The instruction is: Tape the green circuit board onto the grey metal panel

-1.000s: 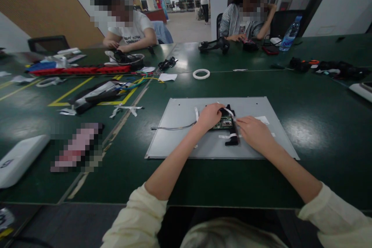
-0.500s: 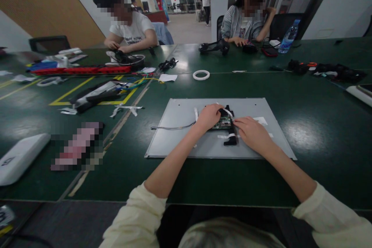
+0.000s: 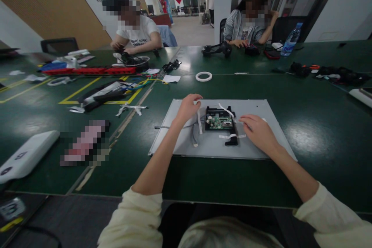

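A grey metal panel (image 3: 180,149) lies flat on the green table before me. On it sits a green circuit board (image 3: 219,122) in a black bracket (image 3: 231,139). One white tape strip (image 3: 226,111) slants over the bracket's upper right corner; another tape strip (image 3: 240,136) crosses its lower leg. My left hand (image 3: 187,109) hovers over the panel's upper left, fingers curved and apart, holding nothing visible. Beside the bracket's right side, my right hand (image 3: 257,130) has its fingertips pinched close to the slanting strip's end; what they hold is unclear. Left of the board, a tape strip (image 3: 199,122) crosses a grey cable (image 3: 194,135).
A white tape roll (image 3: 204,76) lies beyond the panel. Leftward are tape pieces (image 3: 132,108), a pixelated phone-like object (image 3: 87,139) and a white device (image 3: 30,155). Two people sit across the table, near a water bottle (image 3: 291,40) and a black headset (image 3: 216,49).
My left hand has lifted off the board and moved left and away, uncovering it. My right hand has shifted slightly right. The view has turned a little left.
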`<state>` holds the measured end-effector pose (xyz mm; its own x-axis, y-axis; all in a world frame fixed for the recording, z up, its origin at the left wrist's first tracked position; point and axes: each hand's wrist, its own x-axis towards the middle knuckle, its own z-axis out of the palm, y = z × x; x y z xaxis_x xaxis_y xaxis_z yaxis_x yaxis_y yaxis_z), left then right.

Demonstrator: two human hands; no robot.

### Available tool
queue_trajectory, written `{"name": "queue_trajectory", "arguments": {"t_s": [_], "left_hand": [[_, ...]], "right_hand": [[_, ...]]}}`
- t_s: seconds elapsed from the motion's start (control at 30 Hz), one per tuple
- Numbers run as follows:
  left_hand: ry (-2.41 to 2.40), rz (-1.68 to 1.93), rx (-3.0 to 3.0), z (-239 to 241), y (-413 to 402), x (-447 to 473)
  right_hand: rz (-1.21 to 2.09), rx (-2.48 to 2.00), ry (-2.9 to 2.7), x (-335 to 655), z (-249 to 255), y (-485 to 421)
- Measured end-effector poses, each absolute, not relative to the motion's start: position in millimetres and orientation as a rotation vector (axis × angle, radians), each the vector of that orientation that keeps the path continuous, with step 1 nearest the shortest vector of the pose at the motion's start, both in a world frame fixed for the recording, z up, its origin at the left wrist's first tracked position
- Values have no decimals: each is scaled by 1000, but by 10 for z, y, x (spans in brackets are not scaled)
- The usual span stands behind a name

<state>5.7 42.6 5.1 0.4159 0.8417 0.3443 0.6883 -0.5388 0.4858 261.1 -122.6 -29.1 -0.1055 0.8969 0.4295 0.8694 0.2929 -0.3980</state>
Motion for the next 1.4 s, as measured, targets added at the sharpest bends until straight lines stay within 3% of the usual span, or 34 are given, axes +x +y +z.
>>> {"name": "queue_trajectory", "arguments": {"t_s": [0.33, 1.03, 1.4], "left_hand": [[1091, 527, 2059, -80, 481, -301], [835, 755, 1515, 226, 268, -387], [781, 739, 1379, 85, 281, -300]], "right_hand": [[32, -1529, -1942, 2574, -323, -1232], [31, -1343, -2010, 2251, -131, -1343], [-277, -1078, -2392, 1607, 119, -1130]]}}
